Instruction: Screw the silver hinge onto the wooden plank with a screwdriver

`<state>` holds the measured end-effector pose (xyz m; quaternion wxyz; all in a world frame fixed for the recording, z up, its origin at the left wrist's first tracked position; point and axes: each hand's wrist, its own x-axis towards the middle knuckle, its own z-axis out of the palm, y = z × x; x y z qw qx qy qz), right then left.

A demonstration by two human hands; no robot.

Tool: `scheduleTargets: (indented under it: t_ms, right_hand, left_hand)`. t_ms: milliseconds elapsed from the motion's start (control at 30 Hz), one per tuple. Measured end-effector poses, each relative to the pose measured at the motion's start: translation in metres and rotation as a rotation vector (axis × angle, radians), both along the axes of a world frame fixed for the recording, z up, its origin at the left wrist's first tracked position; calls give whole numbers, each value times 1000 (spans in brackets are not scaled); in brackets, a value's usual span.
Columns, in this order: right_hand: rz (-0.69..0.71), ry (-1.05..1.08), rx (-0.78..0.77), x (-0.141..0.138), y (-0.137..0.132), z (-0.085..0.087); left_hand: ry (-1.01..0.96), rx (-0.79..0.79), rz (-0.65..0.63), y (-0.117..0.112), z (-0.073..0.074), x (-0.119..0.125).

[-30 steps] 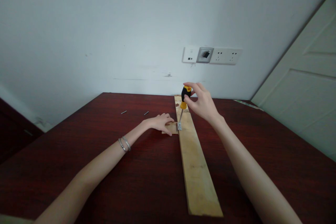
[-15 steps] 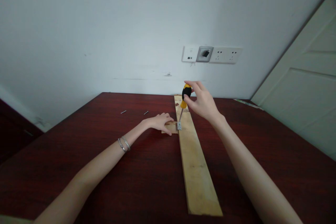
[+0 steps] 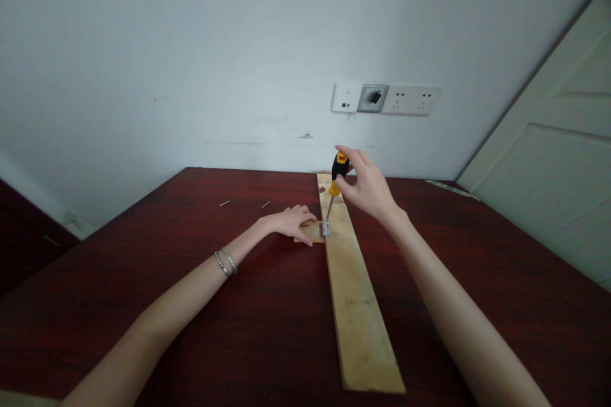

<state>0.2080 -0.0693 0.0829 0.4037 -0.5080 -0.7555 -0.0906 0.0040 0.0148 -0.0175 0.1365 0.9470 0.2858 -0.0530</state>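
A yellow-and-black screwdriver [image 3: 339, 168] stands nearly upright, slightly tilted, in the fingers of my right hand [image 3: 372, 184]. Its metal shaft reaches down to a small metal hinge [image 3: 326, 229]; whether the tip sits in a screw is too small to tell. The hinge lies across the left edge of a long wooden board [image 3: 358, 292] and the end of a short wooden board [image 3: 315, 233]. My left hand [image 3: 292, 222] holds the short board down, thumb by its near edge and fingers by its far edge. Part of that board is hidden under the palm.
Two small metal pins or screws [image 3: 224, 203] lie on the dark red table [image 3: 258, 318] beyond my left hand. Behind the table is a white wall with a row of sockets [image 3: 410, 100]. A pale door [image 3: 568, 140] is at the right, near a thin strip [image 3: 451, 188] on the table.
The screwdriver handle has turned a little in my right fingers and shifted slightly right. My left hand and both boards stay where they were.
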Motion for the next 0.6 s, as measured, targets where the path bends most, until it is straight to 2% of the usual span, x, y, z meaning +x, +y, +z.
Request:
scheduleTargets:
  t_ms: [600]
  right_hand:
    - [-1,55,17,-1,6,-8]
  left_hand:
    - [1,-7,9,-3,2,1]
